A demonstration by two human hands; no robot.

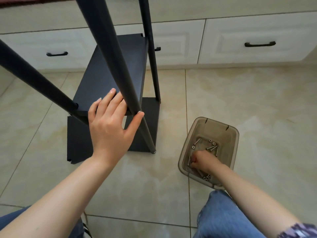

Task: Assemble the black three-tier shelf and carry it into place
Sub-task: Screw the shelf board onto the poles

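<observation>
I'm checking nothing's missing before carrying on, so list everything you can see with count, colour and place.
shelf panels: two, black, one raised, one on the floor beneath
poles: three, black, standing at the panels' corners
container: one, translucent brown, on floor, right
screws and small rings: several, silver, inside container
drawer handles: three, black, on cream cabinet behind
left hand: one, flat on raised panel, thumb against pole
right hand: one, curled inside container

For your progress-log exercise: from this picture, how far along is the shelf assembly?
Done: a lower panel and an upper panel sit between the poles. In hand: the left hand rests on the upper panel; the right hand reaches into the tub of screws. Left: no third tier shows, and nothing is yet carried into place.
</observation>
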